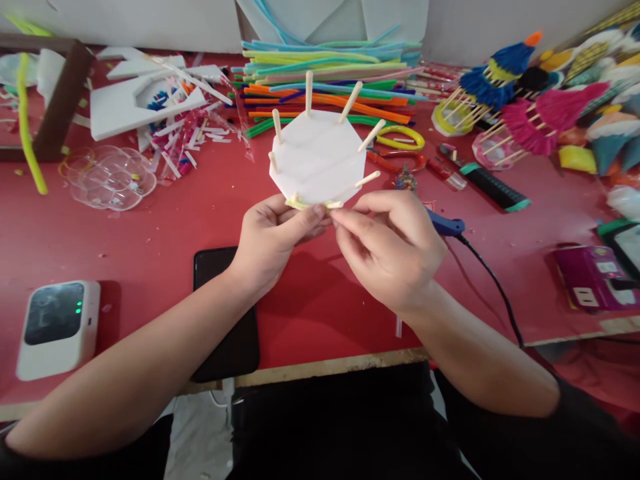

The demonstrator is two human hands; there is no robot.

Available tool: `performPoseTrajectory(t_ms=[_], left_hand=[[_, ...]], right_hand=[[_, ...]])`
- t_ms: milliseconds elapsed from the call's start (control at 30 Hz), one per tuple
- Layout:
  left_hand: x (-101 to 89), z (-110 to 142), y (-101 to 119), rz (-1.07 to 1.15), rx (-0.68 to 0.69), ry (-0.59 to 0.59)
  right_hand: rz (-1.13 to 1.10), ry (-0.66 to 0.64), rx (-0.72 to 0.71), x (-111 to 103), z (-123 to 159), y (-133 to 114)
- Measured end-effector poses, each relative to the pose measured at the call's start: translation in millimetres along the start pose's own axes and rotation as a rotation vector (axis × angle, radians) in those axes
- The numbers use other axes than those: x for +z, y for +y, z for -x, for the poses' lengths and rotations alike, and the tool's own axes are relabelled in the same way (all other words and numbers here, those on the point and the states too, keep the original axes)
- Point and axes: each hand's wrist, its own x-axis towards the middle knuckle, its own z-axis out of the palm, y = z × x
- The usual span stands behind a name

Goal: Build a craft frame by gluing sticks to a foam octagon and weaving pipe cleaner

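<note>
A white many-sided foam board [320,157] is held up over the table, with several short wooden sticks [350,101] standing out around its rim. My left hand [273,237] grips its near edge, thumb on top and fingers underneath. Along that edge, by the left thumb, a pale yellow strand [299,202] runs around the base of a stick. My right hand [390,240] is closed in a pinch beside the left thumb, seemingly on the strand's end; its fingertips partly hide what they hold.
Coloured pipe cleaners [330,67] lie stacked at the back. Pliers [400,137], a cutter knife [495,187] and a blue corded tool [445,223] are to the right, below stick-and-yarn pieces [545,123]. A phone [225,347], a white device [60,330] and a clear tray [113,177] lie left.
</note>
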Motion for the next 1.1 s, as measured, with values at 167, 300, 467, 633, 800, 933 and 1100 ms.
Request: performPoseTrajectory(t_ms=[167,300,467,633,800,933,1100], left_hand=[[-0.6,-0.9,-0.8,0.007,-0.042,-0.024],[-1.2,-1.2,-1.3,0.009,-0.079,-0.019],[-1.8,-1.6,-1.1,-0.004,-0.093,-0.009],[-0.6,-2.9,1.1,0.005,-0.162,0.002],[0.9,-3.7,5.3,-0.017,-0.224,0.019],[2.0,-4.1,7.3,-0.003,-0.234,0.035],[1.1,-7.0,6.8,0.036,-0.197,0.025]], right_hand=[[0.065,-0.031,-0.011,1.0,0.5,-0.6],[0.094,-0.049,-0.025,2.1,1.0,-0.4],[0.010,-0.035,0.097,4.9,1.3,-2.1],[0.007,-0.030,0.127,5.9,2.7,-0.7],[0.045,-0.025,0.129,6.7,3.7,1.3],[0.027,-0.002,0.103,6.2,3.0,1.6],[0.012,0.014,0.016,2.1,2.3,4.7]])
